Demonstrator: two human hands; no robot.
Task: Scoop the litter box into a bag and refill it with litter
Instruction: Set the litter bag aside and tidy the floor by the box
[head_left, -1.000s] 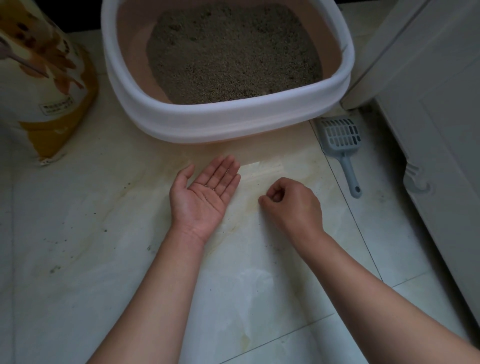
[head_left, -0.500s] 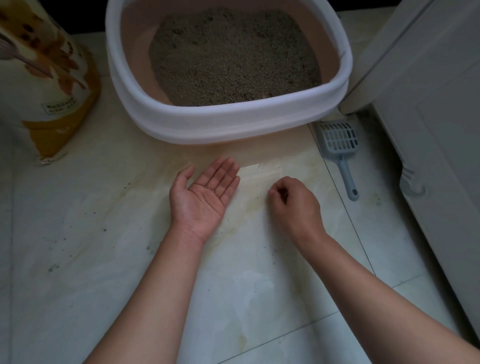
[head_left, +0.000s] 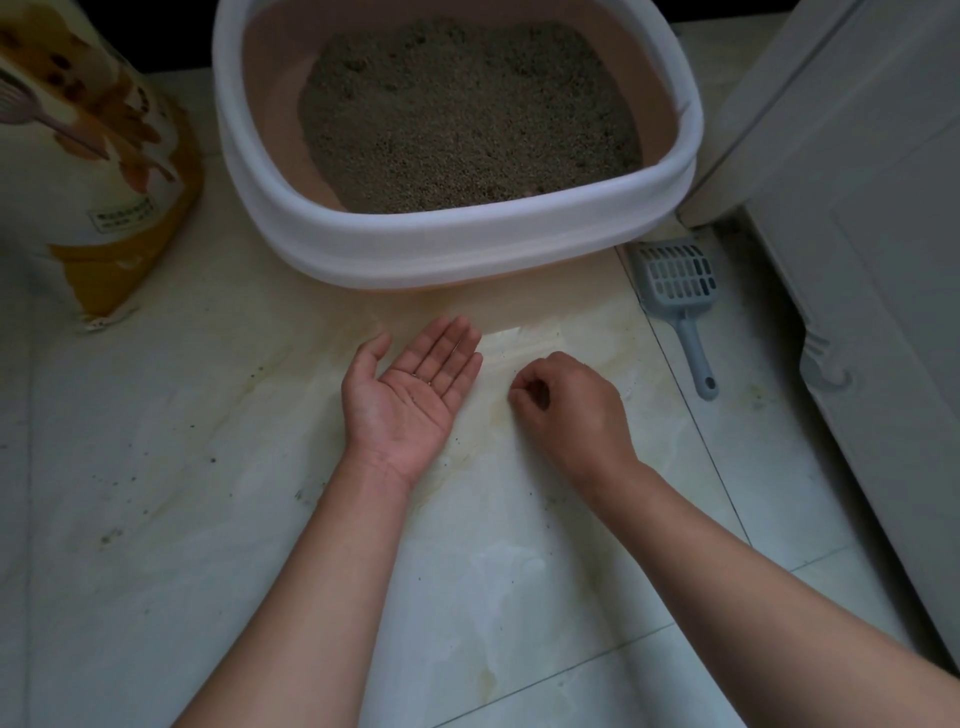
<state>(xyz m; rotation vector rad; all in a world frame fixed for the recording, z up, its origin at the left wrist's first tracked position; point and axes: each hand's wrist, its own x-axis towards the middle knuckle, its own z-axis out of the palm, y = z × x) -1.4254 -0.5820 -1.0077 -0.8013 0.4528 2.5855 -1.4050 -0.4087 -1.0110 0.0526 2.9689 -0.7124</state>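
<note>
Floor (head_left: 208, 467): pale tile, stained yellow in front of the box, dark grains scattered across it.

Box (head_left: 457, 249): white rim, pinkish inner wall, stands at the top centre. Grey-brown litter (head_left: 467, 119) is heaped inside, higher toward the far side. The box lies beyond both hands, apart from them, with a strip of bare tile between its near wall and the fingertips.

Left hand (head_left: 410, 395): palm up, low over the floor, fingers straight and together, thumb out to the side. It grips nothing. A few small specks (head_left: 422, 378) sit near the base of the fingers.

Right hand (head_left: 566, 410): just beside the left, knuckles up, fingers curled in, thumb tip meeting the forefinger close to the tile. Whether a grain is pinched between them cannot be told.

Scoop (head_left: 680, 291): grey, slotted, flat on the floor to the right of the right hand, near the box's right corner, handle toward the person. Neither hand touches it.

Bag (head_left: 88, 171): white and yellow, printed, upright at far left, well apart from the hands.

Cabinet (head_left: 857, 208): white, along the right edge.
</note>
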